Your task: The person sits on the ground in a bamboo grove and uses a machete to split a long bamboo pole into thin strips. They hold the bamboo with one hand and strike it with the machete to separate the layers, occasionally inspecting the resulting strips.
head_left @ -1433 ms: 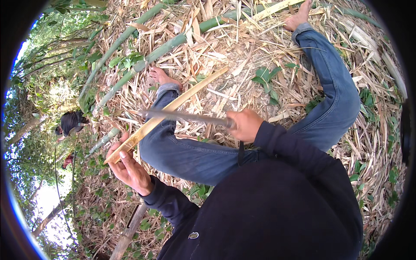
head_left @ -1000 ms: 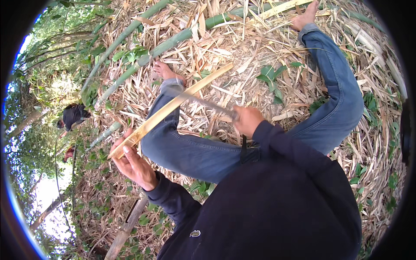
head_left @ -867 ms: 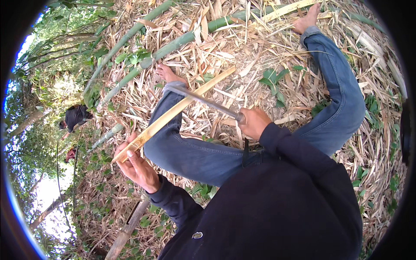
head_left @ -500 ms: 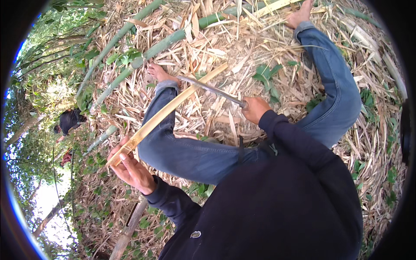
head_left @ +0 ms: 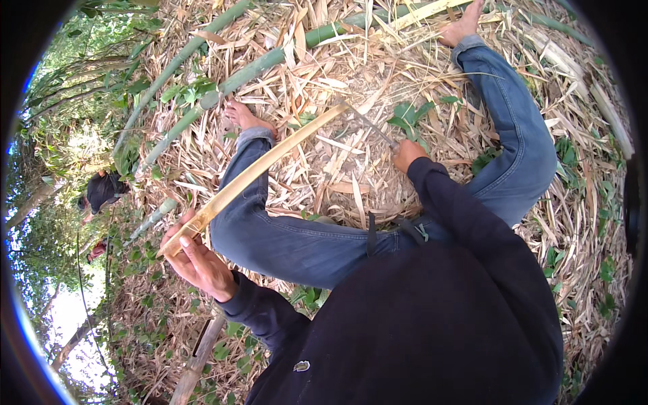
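Observation:
My left hand [head_left: 200, 262] is closed round the near end of a long pale bamboo strip [head_left: 260, 165], which slants up and to the right past my left knee. Closed on the handle of a long knife [head_left: 370, 125] is my right hand [head_left: 409, 154]; the fingers hide most of that handle. The blade looks thin from here and reaches up and left to the strip's far end, where the two meet or overlap. Whether the edge cuts into the strip I cannot tell.
Dry bamboo leaves [head_left: 331, 175] cover the ground between my bare feet. Green bamboo poles [head_left: 263, 64] lie beyond my left foot, and another split pale piece [head_left: 428, 12] is near my right foot. A person in dark clothing [head_left: 104, 189] is at the far left among greenery.
The knife has moved along the strip to its far end, its blade now turned more edge-on to view. My right hand has shifted slightly right and up; the left keeps its grip.

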`<action>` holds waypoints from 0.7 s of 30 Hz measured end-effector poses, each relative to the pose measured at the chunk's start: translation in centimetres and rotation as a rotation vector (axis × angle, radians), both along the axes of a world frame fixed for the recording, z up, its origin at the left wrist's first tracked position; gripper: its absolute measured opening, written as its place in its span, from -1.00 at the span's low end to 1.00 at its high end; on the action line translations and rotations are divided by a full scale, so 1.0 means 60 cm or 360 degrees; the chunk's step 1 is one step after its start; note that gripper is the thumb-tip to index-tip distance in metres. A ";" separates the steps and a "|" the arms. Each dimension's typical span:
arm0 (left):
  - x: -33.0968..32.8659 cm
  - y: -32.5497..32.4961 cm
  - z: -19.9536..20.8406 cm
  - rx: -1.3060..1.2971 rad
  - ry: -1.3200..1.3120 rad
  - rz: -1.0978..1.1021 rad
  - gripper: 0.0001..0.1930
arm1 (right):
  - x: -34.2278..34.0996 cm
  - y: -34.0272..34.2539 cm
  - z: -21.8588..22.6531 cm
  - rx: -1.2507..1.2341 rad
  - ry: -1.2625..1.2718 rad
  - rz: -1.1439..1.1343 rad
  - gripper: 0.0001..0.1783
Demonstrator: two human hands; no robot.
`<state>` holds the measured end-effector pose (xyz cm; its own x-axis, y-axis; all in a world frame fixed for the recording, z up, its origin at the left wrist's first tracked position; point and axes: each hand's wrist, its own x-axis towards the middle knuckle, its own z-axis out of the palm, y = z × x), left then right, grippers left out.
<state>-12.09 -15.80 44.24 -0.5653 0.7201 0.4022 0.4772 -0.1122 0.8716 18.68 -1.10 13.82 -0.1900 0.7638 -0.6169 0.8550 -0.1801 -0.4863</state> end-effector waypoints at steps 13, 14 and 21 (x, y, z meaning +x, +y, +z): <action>-0.036 -0.026 0.018 -0.0164 -0.0032 -0.0447 -0.84 | -0.047 -0.067 0.262 0.0075 0.0853 0.0579 -0.79; -0.032 -0.023 0.022 -0.0163 -0.0013 -0.0455 -0.85 | -0.048 -0.073 0.239 0.0163 0.0828 0.0523 -0.79; -0.027 -0.021 0.014 -0.0103 -0.0025 -0.0374 -0.86 | -0.027 -0.063 0.232 0.0065 0.0877 0.0480 -0.83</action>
<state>-13.70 -17.09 45.05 -0.3852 0.8566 0.3434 0.4309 -0.1621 0.8877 17.06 -4.91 27.77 -0.6825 0.6478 -0.3385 0.4870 0.0577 -0.8715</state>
